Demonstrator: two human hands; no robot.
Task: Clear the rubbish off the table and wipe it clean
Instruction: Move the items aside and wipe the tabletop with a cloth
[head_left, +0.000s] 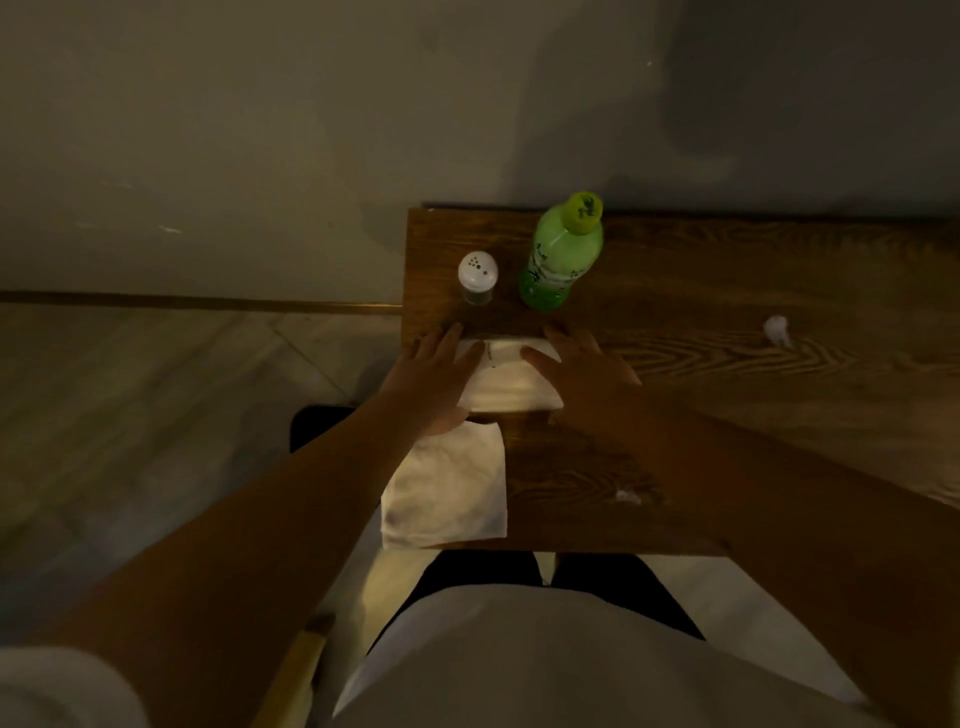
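A folded white cloth (506, 382) lies on the brown wooden table (701, 291) near its left end. My left hand (434, 376) rests flat on the cloth's left edge and my right hand (584, 374) lies flat on its right edge, fingers spread. A second white cloth (447, 493) lies just nearer to me, at the table's left front corner, partly over the edge. Small crumpled white paper scraps sit at the right (776, 328) and near the front edge (627, 496).
A green plastic bottle (561, 254) and a white-capped shaker (478, 278) stand just beyond my hands, near the wall. The table's left edge drops to a tiled floor (156, 389). A dark chair seat (317, 423) shows below the left edge.
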